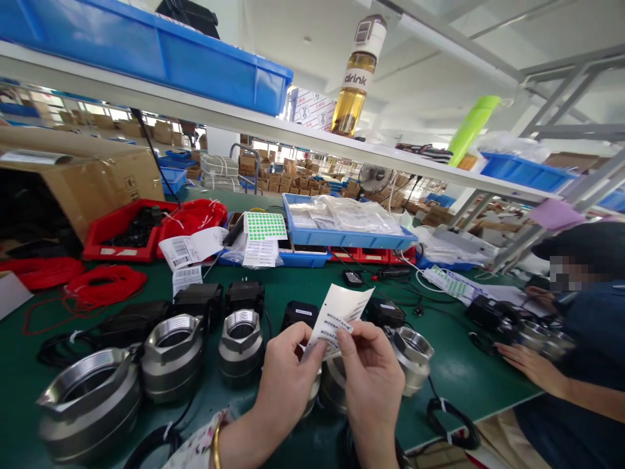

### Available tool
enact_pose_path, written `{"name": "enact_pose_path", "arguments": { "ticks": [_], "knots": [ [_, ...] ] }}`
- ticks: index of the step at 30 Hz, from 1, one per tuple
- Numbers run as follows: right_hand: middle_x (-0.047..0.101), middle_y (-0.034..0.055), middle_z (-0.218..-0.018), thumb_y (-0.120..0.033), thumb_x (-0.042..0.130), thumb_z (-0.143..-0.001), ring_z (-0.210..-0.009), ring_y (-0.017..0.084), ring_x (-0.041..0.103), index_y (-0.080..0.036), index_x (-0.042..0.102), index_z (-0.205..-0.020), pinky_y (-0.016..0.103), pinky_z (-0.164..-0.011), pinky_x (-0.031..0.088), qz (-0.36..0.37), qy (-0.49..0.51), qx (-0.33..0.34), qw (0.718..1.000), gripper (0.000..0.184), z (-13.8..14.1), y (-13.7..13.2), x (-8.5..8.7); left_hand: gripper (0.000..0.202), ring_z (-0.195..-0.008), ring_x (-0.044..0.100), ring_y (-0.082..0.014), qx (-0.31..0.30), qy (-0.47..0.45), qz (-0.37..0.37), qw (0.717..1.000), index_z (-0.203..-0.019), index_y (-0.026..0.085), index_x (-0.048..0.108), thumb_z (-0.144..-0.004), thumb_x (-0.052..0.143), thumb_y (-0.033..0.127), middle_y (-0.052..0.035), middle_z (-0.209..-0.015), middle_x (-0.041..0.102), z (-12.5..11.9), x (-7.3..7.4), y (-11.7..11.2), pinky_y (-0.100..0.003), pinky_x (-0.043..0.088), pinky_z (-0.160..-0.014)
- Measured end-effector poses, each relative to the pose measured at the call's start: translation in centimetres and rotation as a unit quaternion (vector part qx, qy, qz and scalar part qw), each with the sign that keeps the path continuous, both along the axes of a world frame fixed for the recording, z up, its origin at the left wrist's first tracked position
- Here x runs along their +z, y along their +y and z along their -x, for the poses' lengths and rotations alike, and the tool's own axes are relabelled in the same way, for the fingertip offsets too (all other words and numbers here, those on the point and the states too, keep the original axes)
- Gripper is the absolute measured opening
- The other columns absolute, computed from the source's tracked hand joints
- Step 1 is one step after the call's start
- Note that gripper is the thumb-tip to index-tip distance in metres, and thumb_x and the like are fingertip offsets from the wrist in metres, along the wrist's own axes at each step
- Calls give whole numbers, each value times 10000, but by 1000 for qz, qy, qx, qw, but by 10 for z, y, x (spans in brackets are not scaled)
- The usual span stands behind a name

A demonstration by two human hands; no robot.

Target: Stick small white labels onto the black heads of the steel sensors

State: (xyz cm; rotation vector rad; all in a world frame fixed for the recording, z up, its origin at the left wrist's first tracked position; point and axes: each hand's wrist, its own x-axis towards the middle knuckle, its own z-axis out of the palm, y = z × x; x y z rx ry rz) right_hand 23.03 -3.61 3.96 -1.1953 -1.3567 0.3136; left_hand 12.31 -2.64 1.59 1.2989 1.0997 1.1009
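Note:
Between my hands is a small white sheet of printed labels (336,314), tilted up toward me, with rows of dark lettering. My left hand (288,374) pinches its lower left edge between thumb and fingers. On the right side, my right hand (368,371) has thumb and fingertips closed on the sheet's lower right part. Behind and below the hands stand metal valves with black actuators, partly hidden; one valve (413,358) shows just right of my right hand. Left of my left hand are a smaller valve (241,345), another valve (172,358) and a large valve (90,404).
A person (581,339) works at the right, one hand on the table by other valves. Coiled black cables (449,417) lie near the front edge. Red bins (122,231), red cord (105,286) and a blue tray (349,231) line the back. Overhead runs a shelf (312,133) with a bottle (359,78).

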Motion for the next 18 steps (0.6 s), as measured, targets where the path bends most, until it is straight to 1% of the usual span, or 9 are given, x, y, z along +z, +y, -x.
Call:
{"name": "enact_pose_path", "arguments": {
  "ticks": [1, 3, 7, 9, 11, 13, 15, 16, 18],
  "knots": [
    [588, 46, -798, -194, 616, -804, -727, 99, 597, -131, 563, -850, 181, -660, 510, -10, -12, -10, 1000, 94, 0, 0, -1, 343, -635, 420, -109, 5, 6, -5, 1000, -699, 102, 527, -857, 473, 401, -35, -678, 514, 0, 0, 0, -226, 303, -587],
    [589, 59, -828, -220, 622, -803, -747, 112, 588, -133, 567, -873, 195, -654, 504, 0, -18, -23, 1000, 124, -3, 2, -5, 334, -620, 417, -107, 16, 15, -15, 1000, -681, 106, 514, -854, 469, 387, -32, -662, 505, -1, 0, -1, -225, 298, -577],
    [595, 86, -882, -324, 654, -786, -795, 145, 575, -117, 572, -891, 240, -678, 488, 83, 25, -28, 996, 246, -12, 4, -11, 322, -623, 427, -110, 17, 13, -15, 1000, -684, 106, 521, -847, 460, 377, -38, -670, 512, -2, 2, -1, -223, 304, -575],
    [594, 88, -878, -331, 649, -794, -783, 146, 574, -111, 565, -894, 253, -683, 489, 97, 32, -24, 995, 256, -14, 5, -13, 325, -622, 419, -112, 9, -6, -2, 1000, -688, 105, 513, -843, 449, 384, -39, -671, 506, -2, 4, -1, -227, 307, -573],
    [587, 75, -866, -280, 622, -823, -770, 133, 574, -121, 552, -908, 237, -660, 488, 59, -7, -29, 998, 193, -12, 4, -15, 324, -613, 399, -110, 13, -12, 7, 1000, -673, 108, 486, -833, 450, 387, -36, -657, 484, -4, 5, -1, -227, 301, -561],
    [569, 53, -867, -179, 585, -843, -797, 114, 565, -145, 534, -916, 223, -687, 484, -15, -95, -44, 994, 95, -9, 2, -16, 339, -598, 376, -106, 28, -5, 1, 1000, -652, 111, 462, -831, 456, 399, -31, -636, 457, -6, 4, -2, -226, 289, -545],
    [544, 46, -891, -84, 567, -831, -849, 102, 546, -158, 518, -917, 229, -747, 472, -89, -194, -56, 975, 123, -5, -1, -14, 334, -601, 381, -104, 45, -3, -5, 999, -654, 109, 462, -832, 463, 392, -31, -639, 458, -8, 1, -5, -223, 294, -544],
    [534, 53, -904, -46, 562, -819, -869, 104, 538, -153, 514, -919, 239, -761, 469, -119, -227, -46, 966, 155, -4, -3, -12, 321, -609, 392, -105, 52, -7, -2, 999, -661, 107, 467, -831, 467, 380, -31, -645, 465, -8, -1, -6, -222, 303, -550],
    [530, 73, -895, 16, 545, -791, -857, 109, 538, -126, 509, -915, 233, -712, 466, -180, -237, -6, 955, 192, -2, -9, -3, 283, -641, 427, -112, 60, -34, 11, 998, -687, 102, 481, -826, 473, 348, -35, -674, 498, -9, -5, -4, -224, 332, -579]
  ]
}}
